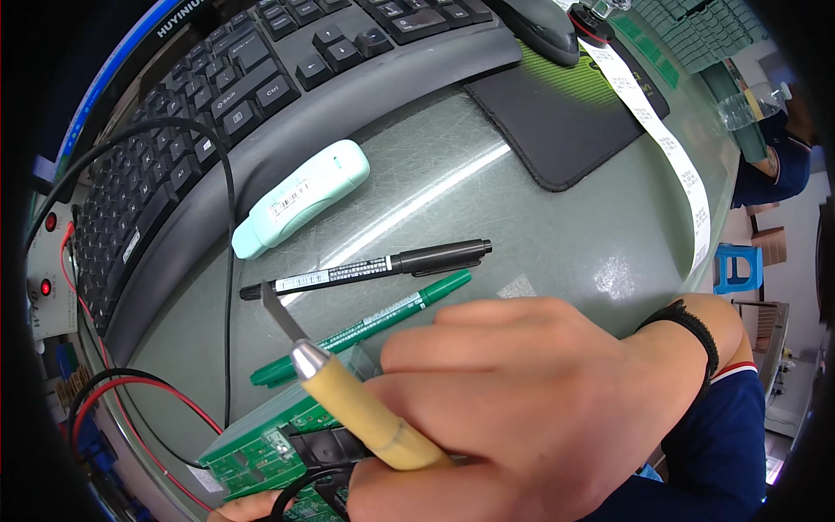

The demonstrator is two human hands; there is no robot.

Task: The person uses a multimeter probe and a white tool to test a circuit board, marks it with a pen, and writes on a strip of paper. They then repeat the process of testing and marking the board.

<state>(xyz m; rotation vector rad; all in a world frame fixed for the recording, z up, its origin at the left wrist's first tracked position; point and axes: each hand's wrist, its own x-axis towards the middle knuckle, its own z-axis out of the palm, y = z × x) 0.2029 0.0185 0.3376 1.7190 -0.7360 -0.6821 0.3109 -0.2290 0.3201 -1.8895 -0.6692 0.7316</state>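
My right hand [522,400], with a black band at its wrist, is closed around the yellow wooden handle of a small hand tool [361,409]. Its metal collar and narrow, angled blade point up and to the left, over the pens. At the lower edge, a green circuit board [239,465] with a black part on it stands tilted below the tool. Only some fingers of my left hand [252,506] show; they grip the board's lower left edge. A black marker [357,271] and a green marker [374,325] lie just beyond my right hand.
A mint-green handheld device [300,200] lies before the black keyboard [252,96]. Mouse [541,30], mouse pad [565,139] and a curling label strip [665,139] are at the far right. A black cable [228,287] and red and black wires [165,383] run at the left. Another person's arm [765,165] shows at right.
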